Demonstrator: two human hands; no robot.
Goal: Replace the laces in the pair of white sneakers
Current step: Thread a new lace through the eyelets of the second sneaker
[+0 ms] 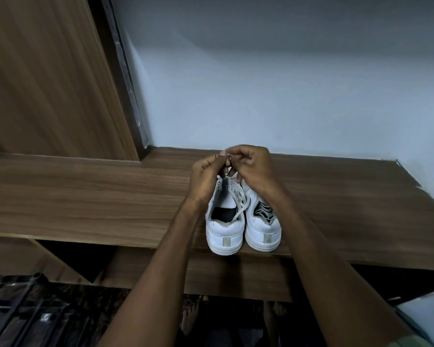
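Observation:
Two white sneakers stand side by side on the wooden shelf point(85, 196), heels toward me. The left sneaker point(223, 234) has a loose whitish lace point(239, 199) trailing down over its tongue. The right sneaker point(262, 231) shows crossed lacing near its opening. Above the toe end of the left sneaker, my left hand point(206, 176) and my right hand point(251, 169) meet, and both pinch the lace between fingertips. The toes of both sneakers are hidden behind my hands.
A grey wall rises just behind the shelf. A tall wooden panel point(48, 83) stands at the left. The shelf's front edge runs under the sneakers' heels. Below it are a dark metal rack point(23, 316) and bare feet point(191, 314) on the floor.

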